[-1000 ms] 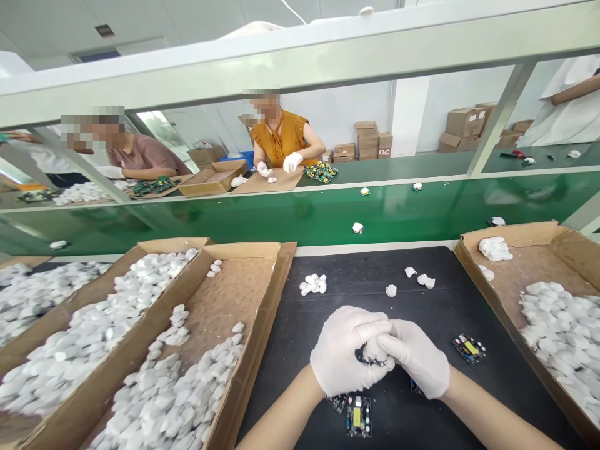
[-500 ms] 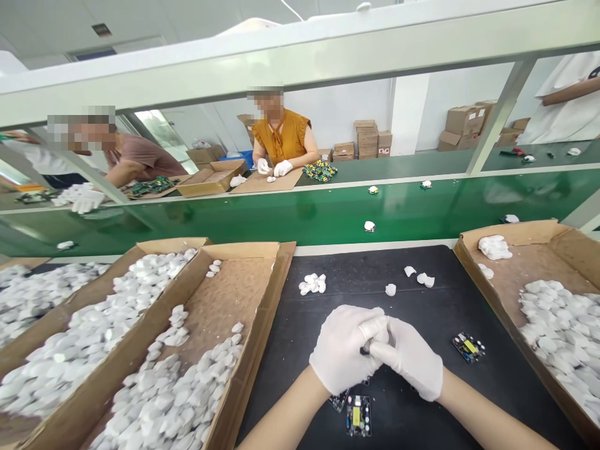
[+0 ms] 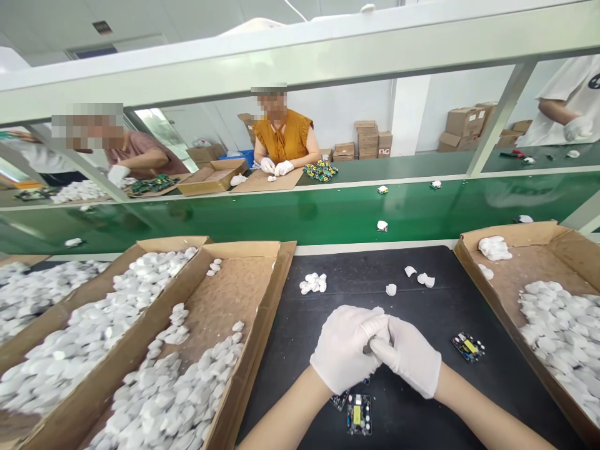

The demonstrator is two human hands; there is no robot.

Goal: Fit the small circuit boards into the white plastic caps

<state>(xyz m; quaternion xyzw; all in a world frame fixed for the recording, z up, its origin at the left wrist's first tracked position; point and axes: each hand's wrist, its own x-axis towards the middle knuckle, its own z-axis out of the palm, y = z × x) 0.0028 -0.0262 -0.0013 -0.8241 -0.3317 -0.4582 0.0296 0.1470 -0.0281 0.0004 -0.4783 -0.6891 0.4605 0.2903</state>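
Both my hands wear white gloves and meet over the black work mat (image 3: 300,356). My left hand (image 3: 349,347) has its fingers curled against those of my right hand (image 3: 410,356). Something small and greyish shows between the fingertips, too hidden to name. A circuit board with a yellow part (image 3: 359,414) lies just below my hands, and another board is partly covered beside it. One more circuit board (image 3: 467,347) rests right of my right hand. Beyond my hands are a cluster of white pieces (image 3: 313,283) and a few loose white pieces (image 3: 425,280).
Cardboard trays of white pieces stand at the left (image 3: 255,325) and right (image 3: 506,312). Behind runs a green belt (image 3: 281,219) carrying small white-topped items, under a metal frame (image 3: 300,62). Co-workers (image 3: 284,134) are across it.
The items on the green belt have shifted right. My fingers have closed further over the dark gap between them. At the left, a co-worker's gloved hand has pulled back from the belt.
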